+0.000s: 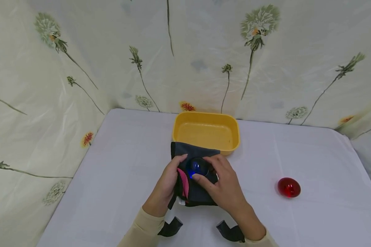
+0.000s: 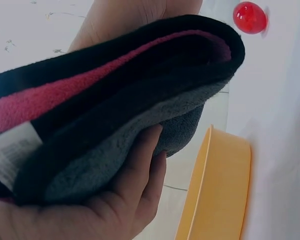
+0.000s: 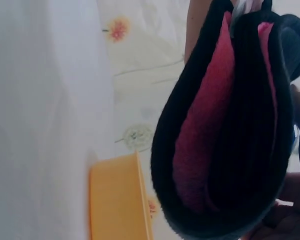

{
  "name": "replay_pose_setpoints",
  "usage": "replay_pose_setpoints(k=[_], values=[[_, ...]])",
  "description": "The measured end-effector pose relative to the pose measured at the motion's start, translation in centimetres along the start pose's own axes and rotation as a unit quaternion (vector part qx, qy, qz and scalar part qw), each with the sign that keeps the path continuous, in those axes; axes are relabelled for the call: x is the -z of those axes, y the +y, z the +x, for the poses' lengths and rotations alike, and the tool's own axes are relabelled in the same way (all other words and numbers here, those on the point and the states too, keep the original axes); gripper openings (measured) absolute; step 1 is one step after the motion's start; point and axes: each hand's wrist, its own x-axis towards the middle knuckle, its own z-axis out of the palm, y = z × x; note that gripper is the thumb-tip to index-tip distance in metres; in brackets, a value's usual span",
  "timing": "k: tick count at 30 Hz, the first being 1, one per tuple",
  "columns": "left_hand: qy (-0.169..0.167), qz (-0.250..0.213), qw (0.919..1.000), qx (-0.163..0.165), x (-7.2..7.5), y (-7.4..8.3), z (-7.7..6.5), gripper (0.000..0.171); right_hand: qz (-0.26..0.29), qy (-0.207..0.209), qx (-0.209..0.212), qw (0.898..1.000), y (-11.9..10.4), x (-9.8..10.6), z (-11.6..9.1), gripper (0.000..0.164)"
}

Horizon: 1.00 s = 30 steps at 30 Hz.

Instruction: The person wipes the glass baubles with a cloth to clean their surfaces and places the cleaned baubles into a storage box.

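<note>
A folded cloth (image 1: 201, 196), dark grey-blue with black edging, is held up over the white table. Pink lining and a white tag show at its folded edge in both wrist views. My left hand (image 1: 164, 187) grips the cloth's left side, thumb on top; the left wrist view has the fingers (image 2: 145, 165) wrapped along its grey underside. With thumb and fingertips, my right hand (image 1: 228, 185) pinches a glossy dark blue ball (image 1: 199, 167) against the upper face of the cloth. Folds hide most of that ball in the right wrist view.
A yellow plastic tub (image 1: 236, 135) stands at the back of the table (image 1: 136, 154), partly behind the cloth. To the right of my right hand lies a glossy red ball (image 1: 289, 187). A flower-print sheet (image 1: 201, 44) hangs behind the table and down its left side.
</note>
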Motion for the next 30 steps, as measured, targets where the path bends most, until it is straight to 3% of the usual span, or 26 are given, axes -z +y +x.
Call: replay_pose_setpoints(k=[4,12,18,24,30], values=[[0.004,-0.004,1.0000,0.004,0.03,0.15,0.01,0.061,0.005,-0.016,0.000,1.000,-0.19,-0.04,-0.05,0.057],[0.018,0.001,0.9997,0.014,-0.06,0.32,-0.18,0.070,-0.012,-0.047,0.015,0.999,-0.27,-0.21,0.00,0.084],[0.012,-0.005,0.9999,0.008,0.03,0.15,0.04,0.067,0.010,-0.024,0.012,1.000,-0.38,-0.12,0.02,0.076],[-0.003,-0.001,1.0000,0.001,0.13,0.08,-0.05,0.064,-0.002,-0.006,0.029,1.000,0.01,0.04,0.07,0.064],[0.001,0.011,0.9999,0.000,0.12,0.01,-0.06,0.063,-0.003,0.001,0.008,1.000,0.04,0.04,0.04,0.056]])
